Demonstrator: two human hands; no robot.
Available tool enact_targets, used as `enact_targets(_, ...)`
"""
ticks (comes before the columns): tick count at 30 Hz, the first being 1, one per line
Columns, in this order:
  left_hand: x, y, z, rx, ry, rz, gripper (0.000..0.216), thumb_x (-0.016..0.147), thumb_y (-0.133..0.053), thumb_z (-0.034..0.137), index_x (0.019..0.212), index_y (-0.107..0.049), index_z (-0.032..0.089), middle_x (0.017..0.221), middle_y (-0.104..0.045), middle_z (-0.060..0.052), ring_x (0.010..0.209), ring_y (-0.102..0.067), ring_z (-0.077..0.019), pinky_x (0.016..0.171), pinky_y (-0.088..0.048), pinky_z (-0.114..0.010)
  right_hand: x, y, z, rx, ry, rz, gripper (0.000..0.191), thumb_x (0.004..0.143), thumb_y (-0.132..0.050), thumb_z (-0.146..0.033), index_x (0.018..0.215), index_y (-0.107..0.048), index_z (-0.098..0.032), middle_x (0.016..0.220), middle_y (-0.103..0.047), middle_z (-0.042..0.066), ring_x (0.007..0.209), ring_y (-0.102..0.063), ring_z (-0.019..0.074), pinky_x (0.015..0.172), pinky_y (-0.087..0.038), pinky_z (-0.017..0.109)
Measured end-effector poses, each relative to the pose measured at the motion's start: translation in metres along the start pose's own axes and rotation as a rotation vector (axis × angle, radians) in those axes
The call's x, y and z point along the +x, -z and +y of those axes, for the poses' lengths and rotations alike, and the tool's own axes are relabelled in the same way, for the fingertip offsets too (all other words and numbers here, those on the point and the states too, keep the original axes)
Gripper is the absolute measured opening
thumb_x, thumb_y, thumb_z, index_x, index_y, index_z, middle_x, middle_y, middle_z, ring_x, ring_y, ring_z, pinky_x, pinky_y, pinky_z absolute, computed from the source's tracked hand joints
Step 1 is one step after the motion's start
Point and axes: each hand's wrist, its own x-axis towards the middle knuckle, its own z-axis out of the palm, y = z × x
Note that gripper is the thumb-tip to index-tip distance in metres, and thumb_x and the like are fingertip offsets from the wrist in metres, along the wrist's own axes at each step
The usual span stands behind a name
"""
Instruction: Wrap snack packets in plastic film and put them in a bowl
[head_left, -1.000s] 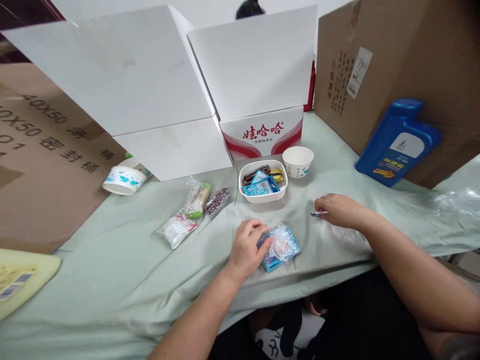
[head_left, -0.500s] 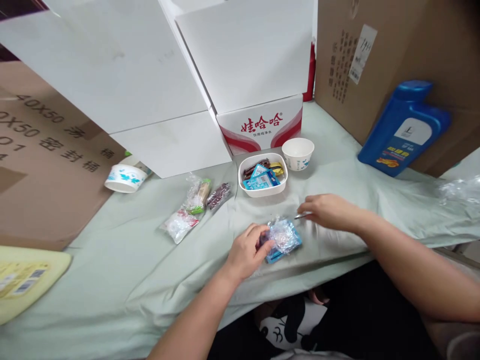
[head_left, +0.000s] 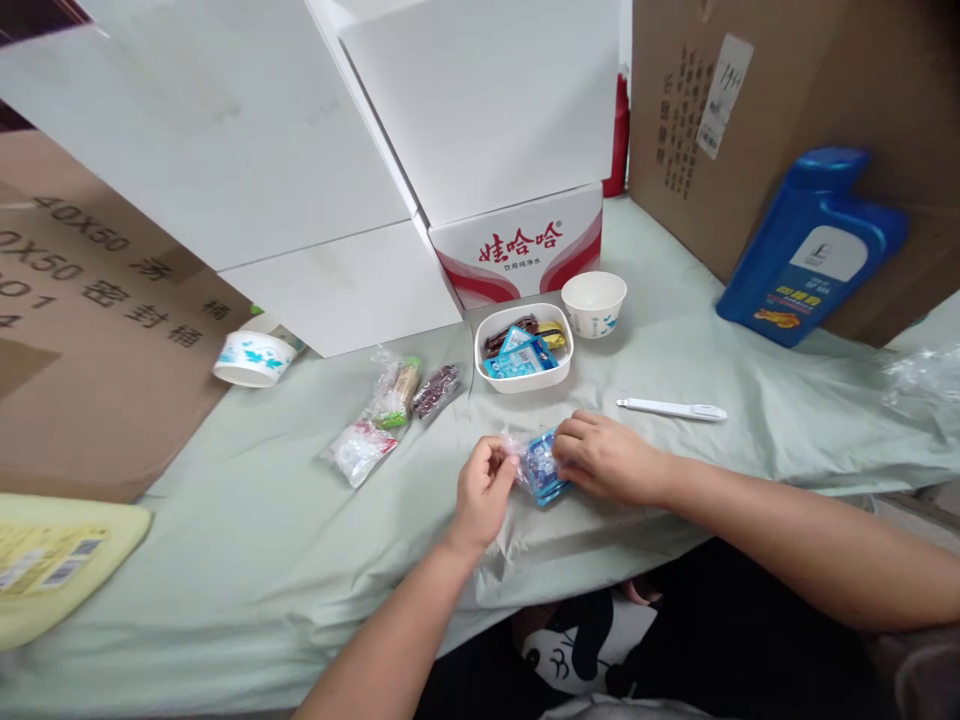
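Note:
My left hand pinches a crumpled clear plastic wrapper at the left side of a small stack of blue packets. Over the right part of that stack lies my right hand, its fingers closed on the packets' edge. Part of the stack is hidden under those fingers. To the right, a white utility knife rests on the cloth, apart from both hands. Behind the hands stands a white plastic tub with blue packets, brown-wrapped pieces and a yellow one inside.
A white paper bowl stands beside the tub; another paper bowl lies tipped at left. Several wrapped snacks lie left of the tub. White boxes line the back, with a blue bottle and cardboard box at right.
The utility knife has left my right hand and now lies on the cloth. My right hand has moved left onto the packets. My left hand now pulls the plastic wrapper's left side.

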Motion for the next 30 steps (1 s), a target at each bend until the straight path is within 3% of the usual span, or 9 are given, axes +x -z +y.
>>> enact_targets(5,0.012,0.015,0.005,-0.361,0.111,0.190,0.019,0.073,-0.068,0.030,0.080,-0.056,0.018,0.082,-0.063,-0.001,0.064,-0.058,-0.0114,0.058,-0.046,-0.022,-0.005,0.013,0.024,0.126,-0.081,0.161,0.014,0.093,-0.051,-0.024,0.088,-0.059,-0.016,0.086,-0.063,0.009,0.082,-0.056,0.0204,0.074,-0.045,0.032)
enact_targets(8,0.018,0.024,0.011,-0.454,0.152,0.293,0.023,0.062,-0.069,0.021,0.074,-0.049,0.019,0.076,-0.059,0.003,0.059,-0.058,-0.0099,0.054,-0.044,-0.021,-0.012,0.018,0.034,0.189,-0.121,0.283,0.012,0.092,-0.054,-0.028,0.092,-0.059,-0.017,0.089,-0.064,0.009,0.084,-0.058,0.0208,0.075,-0.047,0.033)
enact_targets(12,0.025,0.032,0.004,-0.372,0.148,0.370,0.020,0.061,-0.063,0.018,0.074,-0.048,0.020,0.066,-0.051,0.006,0.055,-0.050,-0.0078,0.052,-0.040,-0.019,-0.017,0.017,0.043,0.226,-0.155,0.289,0.009,0.090,-0.056,-0.026,0.089,-0.060,-0.018,0.089,-0.067,0.007,0.084,-0.061,0.0202,0.075,-0.048,0.033)
enact_targets(16,0.026,0.039,-0.007,-0.060,-0.043,0.547,0.015,0.073,-0.059,0.023,0.087,-0.055,0.020,0.083,-0.057,0.001,0.076,-0.056,-0.0123,0.071,-0.045,-0.024,-0.016,0.015,0.043,0.225,-0.147,0.237,0.006,0.089,-0.056,-0.023,0.087,-0.060,-0.019,0.096,-0.068,0.009,0.090,-0.063,0.0210,0.079,-0.050,0.035)
enact_targets(18,0.024,0.040,-0.006,0.141,-0.176,0.496,0.020,0.084,-0.053,0.028,0.102,-0.057,0.020,0.102,-0.061,-0.004,0.094,-0.058,-0.0167,0.083,-0.045,-0.029,-0.015,0.016,0.039,0.231,-0.065,0.217,0.004,0.088,-0.056,-0.020,0.085,-0.058,-0.019,0.108,-0.066,0.011,0.106,-0.060,0.0228,0.088,-0.048,0.037)
enact_targets(20,0.021,0.040,-0.004,0.343,-0.281,0.322,0.032,0.090,-0.049,0.034,0.119,-0.054,0.020,0.113,-0.062,-0.008,0.106,-0.056,-0.0217,0.091,-0.043,-0.035,-0.013,0.017,0.034,0.226,0.023,0.157,0.004,0.084,-0.056,-0.015,0.084,-0.057,-0.019,0.114,-0.064,0.012,0.115,-0.055,0.0239,0.094,-0.045,0.038)
enact_targets(22,0.019,0.038,-0.003,0.571,-0.314,0.164,0.042,0.089,-0.053,0.039,0.126,-0.053,0.019,0.108,-0.064,-0.009,0.107,-0.055,-0.0260,0.093,-0.041,-0.041,-0.012,0.019,0.033,0.183,0.031,0.069,0.010,0.079,-0.055,-0.011,0.086,-0.057,-0.018,0.105,-0.066,0.011,0.106,-0.059,0.0239,0.091,-0.046,0.039)
enact_targets(26,0.020,0.034,-0.008,0.907,-0.236,0.032,0.025,0.082,-0.063,0.031,0.105,-0.068,0.023,0.082,-0.065,-0.005,0.090,-0.057,-0.0271,0.085,-0.041,-0.044,-0.016,0.022,0.043,0.015,-0.147,0.002,0.028,0.074,-0.051,-0.006,0.100,-0.059,-0.014,0.086,-0.065,0.009,0.082,-0.060,0.0229,0.082,-0.047,0.040)
enact_targets(30,0.020,0.033,-0.006,0.906,-0.365,0.080,0.011,0.083,-0.059,0.020,0.083,-0.069,0.022,0.090,-0.066,-0.006,0.091,-0.058,-0.0252,0.086,-0.042,-0.043,-0.020,0.021,0.051,-0.093,-0.226,0.164,0.043,0.072,-0.045,-0.001,0.111,-0.060,-0.015,0.100,-0.065,0.013,0.098,-0.057,0.0282,0.086,-0.046,0.045)
